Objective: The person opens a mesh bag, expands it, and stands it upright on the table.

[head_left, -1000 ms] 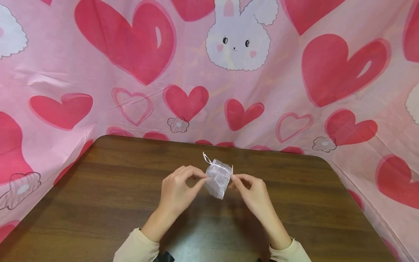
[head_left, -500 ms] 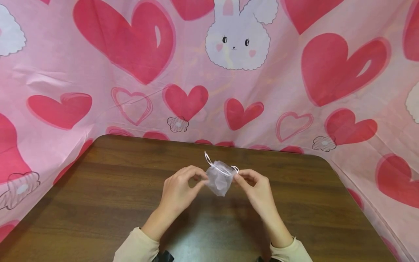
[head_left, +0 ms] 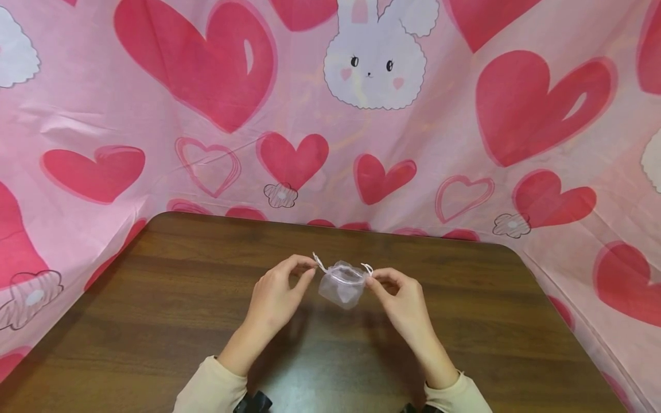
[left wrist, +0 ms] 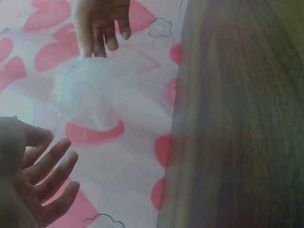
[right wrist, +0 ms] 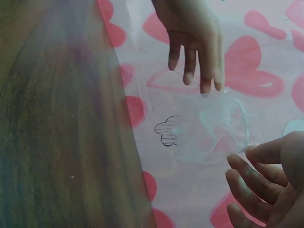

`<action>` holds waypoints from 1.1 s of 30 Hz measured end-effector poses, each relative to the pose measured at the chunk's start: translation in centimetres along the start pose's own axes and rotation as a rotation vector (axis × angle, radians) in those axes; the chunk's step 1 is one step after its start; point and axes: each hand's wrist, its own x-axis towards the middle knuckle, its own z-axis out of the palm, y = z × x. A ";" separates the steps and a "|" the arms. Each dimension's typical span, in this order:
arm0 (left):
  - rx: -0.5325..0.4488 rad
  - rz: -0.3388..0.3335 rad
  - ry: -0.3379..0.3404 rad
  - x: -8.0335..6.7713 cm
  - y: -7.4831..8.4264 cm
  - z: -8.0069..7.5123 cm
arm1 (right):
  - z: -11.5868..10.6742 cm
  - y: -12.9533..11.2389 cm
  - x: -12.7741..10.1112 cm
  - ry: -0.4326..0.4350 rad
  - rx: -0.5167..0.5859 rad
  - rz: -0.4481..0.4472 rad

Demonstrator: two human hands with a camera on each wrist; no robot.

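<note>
Between the two hands hangs a small sheer white drawstring pouch [head_left: 342, 289], held up over the table. Its gathered mouth shows as a rounded opening tipped towards the head camera. The left hand [head_left: 279, 293] pinches the white cord loop at the pouch's left side between thumb and index finger. At the opposite corner, the right hand [head_left: 405, 304] pinches the short cord loop by the mouth. Both wrist views show the pouch [right wrist: 209, 128] as see-through, with the other fingers of the right hand [right wrist: 266, 185] spread loosely below the pinch.
A dark brown wooden table [head_left: 181, 298] with rounded far corners lies beneath the hands. Behind and beside it hangs a pink cloth [head_left: 304, 109] printed with red hearts and a white rabbit. Cream sleeves [head_left: 214, 387] and black wrist straps show at the bottom.
The left hand has shifted from the pouch's side up to its left cord loop. The pouch has tipped and its mouth has spread. The right cord loop now stands out by the right fingertips.
</note>
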 end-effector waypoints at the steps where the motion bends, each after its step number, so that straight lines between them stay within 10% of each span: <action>1: -0.013 -0.011 -0.012 0.0 0.0 0.0 | 0.1 0.1 0.0 -0.003 -0.013 -0.012; 13: 0.089 -0.032 -0.227 0.0 -0.5 0.6 | 1.4 1.6 0.0 -0.095 -0.095 -0.035; 33: 0.200 -0.007 -0.390 -0.3 -2.5 0.6 | 1.1 2.5 0.1 -0.311 -0.211 -0.022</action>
